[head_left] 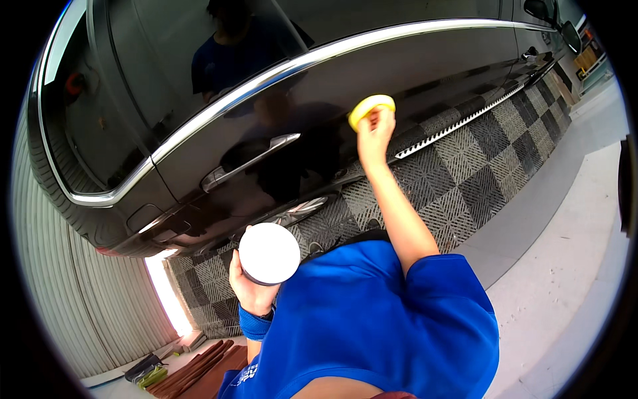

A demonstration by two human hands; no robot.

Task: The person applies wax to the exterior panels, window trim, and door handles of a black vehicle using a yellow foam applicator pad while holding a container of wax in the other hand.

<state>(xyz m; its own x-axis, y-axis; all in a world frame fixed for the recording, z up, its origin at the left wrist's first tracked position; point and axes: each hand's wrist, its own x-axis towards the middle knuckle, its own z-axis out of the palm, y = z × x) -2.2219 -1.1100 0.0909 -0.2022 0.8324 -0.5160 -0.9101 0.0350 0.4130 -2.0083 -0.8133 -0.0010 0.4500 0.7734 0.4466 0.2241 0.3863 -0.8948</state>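
My right hand [374,136] presses a round yellow applicator pad [369,106] against the glossy black car door [399,73], right of the chrome door handle [247,161]. My left hand [249,287] holds a round tin with a white top [269,253] low in front of my chest, well below the handle. A blue band sits on my left wrist. The person's blue shirt fills the lower middle of the view.
The black car [133,133] spans the upper view, with a chrome window trim strip and a side mirror [570,34] at far right. Grey checkered floor tiles [478,159] lie beside it, then pale floor [571,253]. Tools and brown boards [193,372] lie at lower left.
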